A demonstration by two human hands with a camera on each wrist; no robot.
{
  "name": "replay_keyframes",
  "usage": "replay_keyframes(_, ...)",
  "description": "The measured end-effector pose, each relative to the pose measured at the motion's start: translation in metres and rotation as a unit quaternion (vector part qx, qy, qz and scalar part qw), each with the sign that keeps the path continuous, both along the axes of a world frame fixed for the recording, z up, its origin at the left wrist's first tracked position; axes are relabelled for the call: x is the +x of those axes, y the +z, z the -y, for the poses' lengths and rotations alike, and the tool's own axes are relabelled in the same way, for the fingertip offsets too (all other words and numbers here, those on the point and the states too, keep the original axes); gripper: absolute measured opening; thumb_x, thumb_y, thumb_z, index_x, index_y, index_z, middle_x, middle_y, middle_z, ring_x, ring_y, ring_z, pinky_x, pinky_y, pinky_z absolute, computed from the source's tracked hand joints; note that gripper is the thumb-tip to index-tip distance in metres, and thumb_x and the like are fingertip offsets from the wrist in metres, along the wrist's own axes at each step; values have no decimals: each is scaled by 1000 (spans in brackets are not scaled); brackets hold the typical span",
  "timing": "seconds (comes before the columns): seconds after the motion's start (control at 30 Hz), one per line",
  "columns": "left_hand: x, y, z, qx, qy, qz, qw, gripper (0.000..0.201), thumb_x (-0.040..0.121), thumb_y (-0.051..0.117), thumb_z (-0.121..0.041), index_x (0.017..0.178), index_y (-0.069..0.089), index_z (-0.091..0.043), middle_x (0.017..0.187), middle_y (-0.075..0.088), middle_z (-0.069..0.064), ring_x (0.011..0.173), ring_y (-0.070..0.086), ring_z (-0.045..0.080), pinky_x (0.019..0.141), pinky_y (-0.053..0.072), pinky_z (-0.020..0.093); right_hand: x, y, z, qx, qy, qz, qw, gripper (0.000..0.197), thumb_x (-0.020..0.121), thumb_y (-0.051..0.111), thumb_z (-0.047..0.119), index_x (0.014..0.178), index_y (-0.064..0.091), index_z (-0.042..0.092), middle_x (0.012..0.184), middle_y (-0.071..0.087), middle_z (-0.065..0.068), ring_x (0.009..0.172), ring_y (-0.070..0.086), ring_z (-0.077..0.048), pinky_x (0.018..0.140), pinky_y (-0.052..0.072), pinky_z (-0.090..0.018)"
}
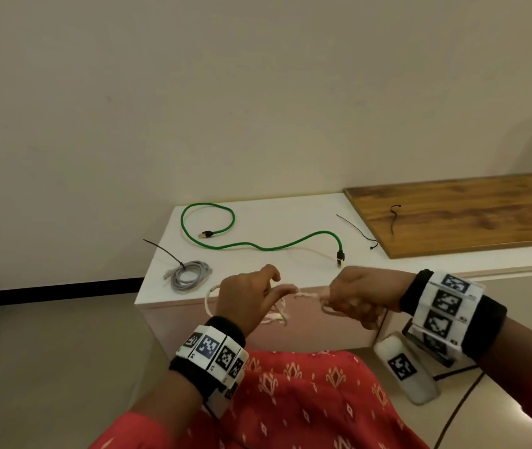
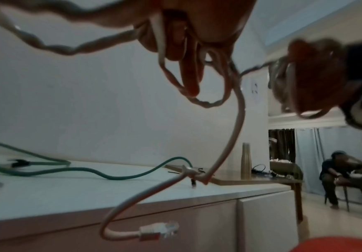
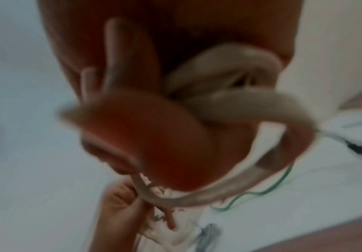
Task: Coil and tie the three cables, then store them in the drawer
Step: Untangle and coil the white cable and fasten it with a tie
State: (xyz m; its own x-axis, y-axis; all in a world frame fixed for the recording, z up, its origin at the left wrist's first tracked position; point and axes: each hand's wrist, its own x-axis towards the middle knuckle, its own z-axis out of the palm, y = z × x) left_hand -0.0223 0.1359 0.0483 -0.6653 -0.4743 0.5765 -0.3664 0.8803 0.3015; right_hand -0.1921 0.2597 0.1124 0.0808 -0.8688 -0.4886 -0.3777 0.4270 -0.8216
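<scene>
Hands above cabinet (image 1: pixel 258 228) edge: left hand (image 1: pixel 245 299) and right hand (image 1: pixel 361 294) both grip beige cable (image 1: pixel 306 295); green cable (image 1: pixel 258 246) loose behind.

Smooth matt white cabinet top (image 1: pixel 277 218) w/ a braided green cable (image 1: pixel 254 245), next to a grainy wood board (image 1: pixel 471 215).

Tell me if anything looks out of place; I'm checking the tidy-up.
The green cable sprawls uncoiled across the white cabinet top. The gray cable is coiled and tied. Both hands hold the white cable, whose plug dangles over the edge.
</scene>
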Motion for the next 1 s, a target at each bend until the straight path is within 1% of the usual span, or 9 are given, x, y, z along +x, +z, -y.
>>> replay_keyframes(0.13,3,-2,2,4,2,57,998,45,81,38,-57,72,64,-21,56,66,-2,55,62,15,49,32,24,2,5,3,-29,-85,286,954,36,75,54,39,46,45,21,30,30,10,23,24,-2,34,33,-16)
replay_keyframes(0.27,3,1,8,64,-20,149,987,30,83,56,-37,110,57,-24,106,64,-3,101,50,19,78,41,33,1,9,4,-66,-74,468,878,31,74,66,35,54,51,17,33,38,9,25,28,-6,39,43,-21)
replay_keyframes(0.4,23,-23,21,84,17,388,918,37,84,57,-34,117,51,-18,151,26,0,126,39,23,100,33,37,-19,44,-3,-138,-55,599,787,46,97,23,32,79,54,3,50,35,0,47,35,-16,63,44,-28)
replay_keyframes(0.5,27,-21,27,213,15,236,948,25,84,58,-40,92,56,-17,98,65,3,90,59,21,71,40,29,-28,59,-11,-162,-60,582,794,50,98,17,34,82,52,3,55,36,-3,50,36,-17,66,41,-28)
replay_keyframes(0.6,22,-11,29,235,23,110,965,34,77,56,-57,73,50,-23,56,51,-11,59,52,12,60,39,30,-24,48,-11,-164,-92,534,824,52,98,13,34,85,53,3,59,39,-3,52,36,-17,70,44,-31)
replay_keyframes(0.7,16,3,27,233,9,27,972,46,65,38,-71,68,54,-28,64,58,-11,68,56,11,69,44,34,-22,44,-8,-158,-117,515,835,53,99,13,33,83,54,3,58,39,-3,50,36,-17,70,46,-33)
replay_keyframes(0.8,8,18,19,242,-2,-112,964,43,81,43,-54,81,63,-16,79,63,-4,80,59,15,74,45,27,-19,38,0,-159,-99,533,825,44,98,26,29,74,56,6,51,36,0,43,33,-15,61,50,-30)
replay_keyframes(0.87,2,30,14,261,63,-244,932,19,91,48,-22,102,58,-10,93,61,2,90,56,17,76,44,20,-15,34,2,-148,-91,541,823,34,92,42,28,66,54,11,44,34,4,37,27,-11,52,49,-25)
replay_keyframes(1.0,3,55,16,360,134,-407,829,41,90,37,3,129,36,-10,112,50,4,108,49,22,83,46,26,-10,33,-1,-170,-152,483,845,29,67,68,30,52,46,19,31,37,6,31,14,-7,38,40,-19)
